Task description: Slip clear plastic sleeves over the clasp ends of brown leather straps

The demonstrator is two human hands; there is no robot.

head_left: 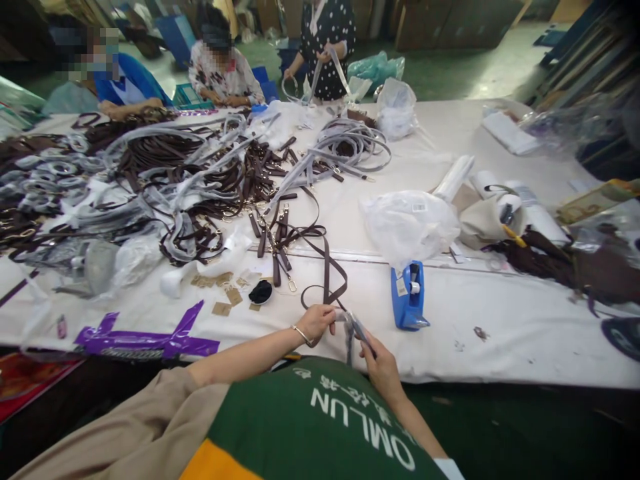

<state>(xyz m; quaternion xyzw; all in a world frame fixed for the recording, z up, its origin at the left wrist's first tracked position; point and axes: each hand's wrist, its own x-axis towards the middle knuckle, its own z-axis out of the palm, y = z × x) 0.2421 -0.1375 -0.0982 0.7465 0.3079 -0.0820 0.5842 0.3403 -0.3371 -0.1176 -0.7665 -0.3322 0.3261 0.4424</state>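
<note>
Left hand (319, 324) and right hand (383, 365) closed on a grey-wrapped piece (357, 328), lower centre.
Held between both, apparently to steady it; the brown strap (327, 270), perhaps joined to it, loops just beyond. The blue tape dispenser (401, 312) stands right of centre, probably for easy reach; heaped straps (163, 152) fill the upper left.

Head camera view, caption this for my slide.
Left hand and right hand hold grey wrapping by a brown strap, near a blue tape dispenser.

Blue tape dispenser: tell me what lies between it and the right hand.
In the head view, only a bare stretch of white cloth shows between the blue tape dispenser and the right hand, which holds a greyish strip.
</note>
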